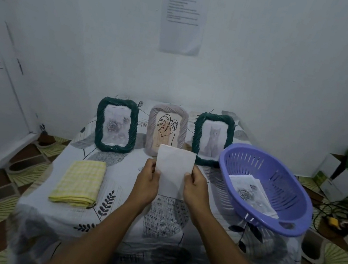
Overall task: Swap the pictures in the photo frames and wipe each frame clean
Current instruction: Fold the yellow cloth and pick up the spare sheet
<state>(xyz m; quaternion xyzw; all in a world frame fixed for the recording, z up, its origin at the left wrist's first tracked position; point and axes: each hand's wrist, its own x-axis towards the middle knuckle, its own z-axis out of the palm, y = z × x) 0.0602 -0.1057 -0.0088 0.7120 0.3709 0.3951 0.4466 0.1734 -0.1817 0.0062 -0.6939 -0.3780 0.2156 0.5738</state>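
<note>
Head view: three frames stand in a row at the back of the surface [121, 169].
Left hand [148, 179]: fingers [151, 166] pinch the white sheet [174, 168] by its left edge.
Right hand [194, 188]: pinches the right edge.
White sheet: held up, blank side showing, before the leaf frame [152, 126].
Neighbours: rose frame [99, 124] left, cat frame [197, 135] right.
Yellow cloth [79, 182]: folded, left of the hands.
Purple basket [295, 196]: right, holding prints [249, 194].
</note>
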